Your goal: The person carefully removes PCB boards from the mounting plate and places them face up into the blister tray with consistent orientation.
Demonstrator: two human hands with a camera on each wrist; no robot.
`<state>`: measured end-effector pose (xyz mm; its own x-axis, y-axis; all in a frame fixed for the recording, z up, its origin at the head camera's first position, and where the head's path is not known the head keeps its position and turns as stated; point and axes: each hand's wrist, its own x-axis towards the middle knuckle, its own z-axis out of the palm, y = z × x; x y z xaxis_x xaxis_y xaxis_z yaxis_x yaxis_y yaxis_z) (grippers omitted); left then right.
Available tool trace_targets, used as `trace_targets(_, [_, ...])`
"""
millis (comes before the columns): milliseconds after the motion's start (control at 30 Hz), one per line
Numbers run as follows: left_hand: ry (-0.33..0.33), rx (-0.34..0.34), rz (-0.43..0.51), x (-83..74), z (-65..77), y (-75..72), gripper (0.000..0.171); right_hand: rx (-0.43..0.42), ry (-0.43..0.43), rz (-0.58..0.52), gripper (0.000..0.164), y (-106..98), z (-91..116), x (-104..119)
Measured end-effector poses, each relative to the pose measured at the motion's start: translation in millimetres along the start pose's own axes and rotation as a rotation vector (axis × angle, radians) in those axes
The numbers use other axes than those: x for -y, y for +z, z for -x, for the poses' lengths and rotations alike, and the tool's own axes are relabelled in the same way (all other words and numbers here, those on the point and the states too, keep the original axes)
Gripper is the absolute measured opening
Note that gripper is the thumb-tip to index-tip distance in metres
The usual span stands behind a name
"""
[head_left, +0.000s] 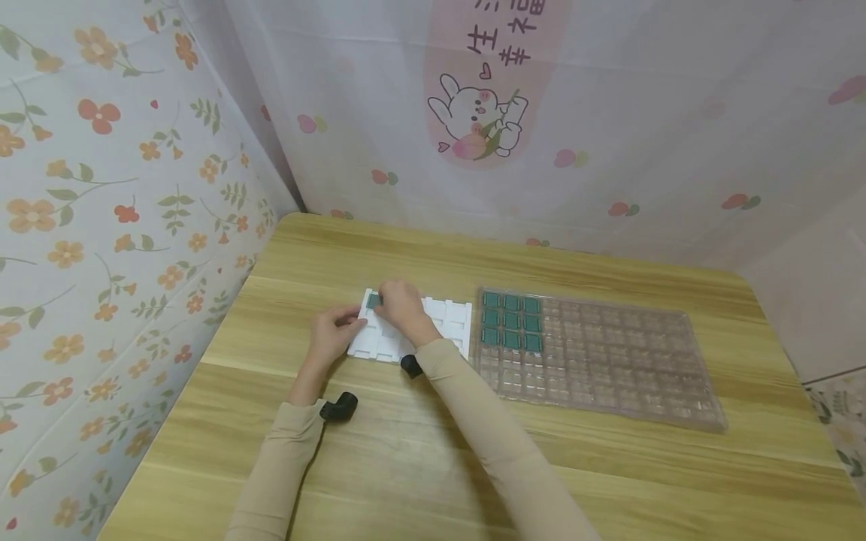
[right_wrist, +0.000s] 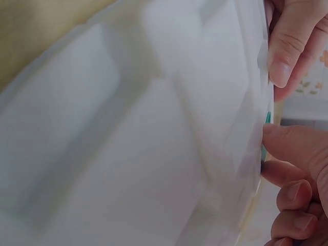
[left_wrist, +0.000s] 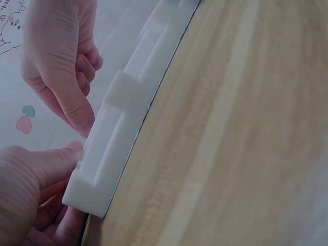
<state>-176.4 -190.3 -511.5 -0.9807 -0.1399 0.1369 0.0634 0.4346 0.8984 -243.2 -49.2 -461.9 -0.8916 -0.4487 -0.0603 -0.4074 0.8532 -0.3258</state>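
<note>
A white compartment tray (head_left: 452, 309) lies on the wooden table. My left hand (head_left: 331, 336) grips its left edge; in the left wrist view the thumb (left_wrist: 59, 163) lies along the tray's corner with the other fingers lower beside it. Over the tray's far left compartment, my right hand (head_left: 404, 308) pinches a small green rectangular chip (head_left: 373, 301) between thumb and index finger. The right wrist view shows only a sliver of the green chip (right_wrist: 264, 153) between those fingertips, with the remaining fingers curled. Much of the tray's middle is hidden under the right hand and wrist.
Right of the white tray lies a large clear plastic tray (head_left: 625, 353) with many pockets. Several green chips (head_left: 512, 320) fill its far left pockets. Black wrist cameras (head_left: 340, 407) stick out at both sleeves. Printed curtains (head_left: 379, 113) hang behind and left of the table.
</note>
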Motion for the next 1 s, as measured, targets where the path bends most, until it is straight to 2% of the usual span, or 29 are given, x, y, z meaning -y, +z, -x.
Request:
trace_targets(200, [-0.009, 0.004, 0.010, -1.4, 1.0, 0.3, 0.026, 0.011, 0.012, 0.013, 0.015, 0.6, -2.4, 0.9])
trace_targets(500, [0.029, -0.008, 0.015, -1.3, 1.3, 0.6, 0.026, 0.013, 0.006, 0.007, 0.015, 0.0, -2.5, 1.0])
trace_targets(1000, [-0.004, -0.007, 0.020, -3.1, 2.2, 0.5, 0.027, 0.001, 0.002, -0.012, 0.016, -3.5, 0.3, -1.4])
